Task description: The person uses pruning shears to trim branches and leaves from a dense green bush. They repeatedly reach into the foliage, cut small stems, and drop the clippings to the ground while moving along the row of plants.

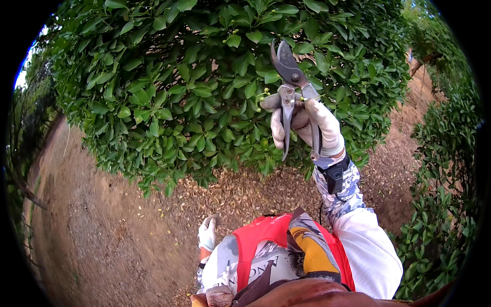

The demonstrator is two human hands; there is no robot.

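Observation:
My right hand [312,120], in a soiled pale glove, is raised in front of a dense leafy bush [204,97]. It grips metal pruning shears [294,77], whose blades point up and stand apart against the leaves. The two handles run down through my fingers and past the palm. Small round green buds on thin stems [263,95] show beside the fingers; whether they are cut off or still on the bush is unclear. Low beside my body hangs my left hand [207,233] in a white glove, its fingers loosely stretched out, with nothing seen in it.
Dry fallen leaves [235,197] cover the ground under the bush. Bare brown soil [102,220] stretches to the left. A second leafy bush [445,174] stands close on the right, with trees [30,117] at the far left. A black device [336,176] is strapped to my right wrist.

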